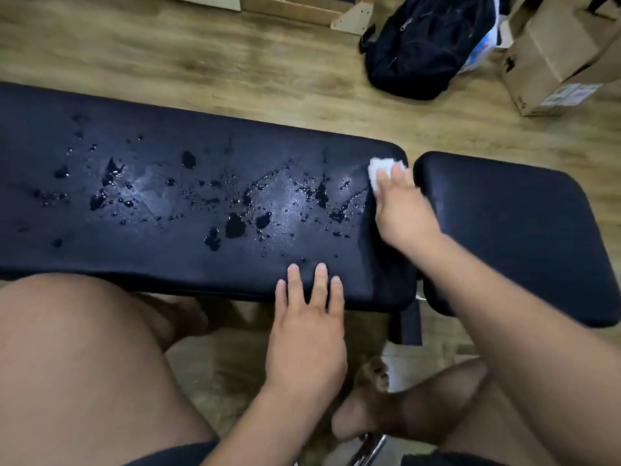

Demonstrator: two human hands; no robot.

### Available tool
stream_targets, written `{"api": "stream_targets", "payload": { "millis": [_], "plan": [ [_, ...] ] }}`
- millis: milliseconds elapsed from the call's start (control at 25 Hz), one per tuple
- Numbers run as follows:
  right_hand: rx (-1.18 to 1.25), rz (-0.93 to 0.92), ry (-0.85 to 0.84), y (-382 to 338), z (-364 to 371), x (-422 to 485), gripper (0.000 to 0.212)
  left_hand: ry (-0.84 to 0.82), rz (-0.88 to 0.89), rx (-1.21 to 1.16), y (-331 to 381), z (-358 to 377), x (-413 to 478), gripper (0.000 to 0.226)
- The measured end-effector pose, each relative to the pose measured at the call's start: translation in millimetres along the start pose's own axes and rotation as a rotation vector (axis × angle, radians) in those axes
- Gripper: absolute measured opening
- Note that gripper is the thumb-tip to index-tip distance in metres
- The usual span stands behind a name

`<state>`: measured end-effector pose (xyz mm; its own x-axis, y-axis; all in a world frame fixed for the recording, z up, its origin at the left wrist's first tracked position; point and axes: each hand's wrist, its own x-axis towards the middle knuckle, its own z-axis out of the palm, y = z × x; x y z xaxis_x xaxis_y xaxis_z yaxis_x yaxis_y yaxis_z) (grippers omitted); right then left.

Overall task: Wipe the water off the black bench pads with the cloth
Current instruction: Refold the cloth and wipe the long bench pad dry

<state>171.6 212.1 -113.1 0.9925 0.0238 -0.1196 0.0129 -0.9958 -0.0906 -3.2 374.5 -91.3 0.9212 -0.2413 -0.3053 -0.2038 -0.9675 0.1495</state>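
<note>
A bare knee [77, 358] fills the near left corner, with a foot [366, 398] tucked under the bench [406, 321] beside it. Just beyond, the left hand [307, 331] rests flat on the near edge of the long pad [168, 250], fingers [321, 280] spread and holding nothing, as if steadying the bench.

The right hand [403, 210] reaches across to the far right corner of that pad, pressing a small white cloth [381, 168] against the surface. The fingers lie close together on top of the cloth; only a crumpled bit shows past the fingertips.

Water [235, 225] sits in beads and dark puddles over most of the long pad, thickest through the middle and trailing off left. The strip under the right hand looks dry. The short pad [521, 230], across the gap, shows no drops that I can make out.

To my eye the wiping has barely begun. The cloth looks small for this much water, so I'd drag it leftward in long overlapping passes with firm, flat pressure, refolding to a dry face as it soaks. Pushing puddles toward the edge may just spill them onto the floor [168, 55].
</note>
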Motion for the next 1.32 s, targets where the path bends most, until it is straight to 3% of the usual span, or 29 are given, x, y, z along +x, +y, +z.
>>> {"api": "stream_targets", "payload": {
  "millis": [120,200,360,480,600,840,960,1040,1200,1320],
  "plan": [
    [0.029,0.012,-0.08,6,-10,62,0.045,0.044,0.023,0.014,-4,-2,-5,0.073],
    [0.073,-0.018,-0.038,9,-8,53,0.042,0.014,0.019,0.002,-7,-7,-7,0.07],
    [0.21,-0.069,0.094,11,4,-63,0.039,0.021,-0.023,-0.048,-1,-7,-2,0.063],
    [0.224,-0.037,-0.017,0,9,-149,0.049,0.026,-0.02,-0.024,4,-7,1,0.062],
    [0.117,-0.036,-0.096,-13,17,-171,0.057,0.027,-0.003,-0.02,2,-14,-2,0.063],
    [-0.043,-0.035,-0.08,-11,-1,-27,0.054,0.074,0.022,-0.079,-6,-5,-7,0.068],
    [-0.103,-0.013,-0.185,-15,-16,49,0.052,0.083,0.013,-0.144,-8,-2,-9,0.068],
    [-0.072,-0.018,-0.202,-18,-22,65,0.04,0.122,0.034,-0.179,-12,2,-13,0.066],
    [0.06,-0.042,0.052,-27,-10,-10,0.027,0.163,-0.01,-0.219,-22,1,-19,0.065],
    [0.107,-0.049,0.079,-35,0,-111,0.035,0.2,-0.066,-0.299,-31,-5,-17,0.066]
  ]
}}
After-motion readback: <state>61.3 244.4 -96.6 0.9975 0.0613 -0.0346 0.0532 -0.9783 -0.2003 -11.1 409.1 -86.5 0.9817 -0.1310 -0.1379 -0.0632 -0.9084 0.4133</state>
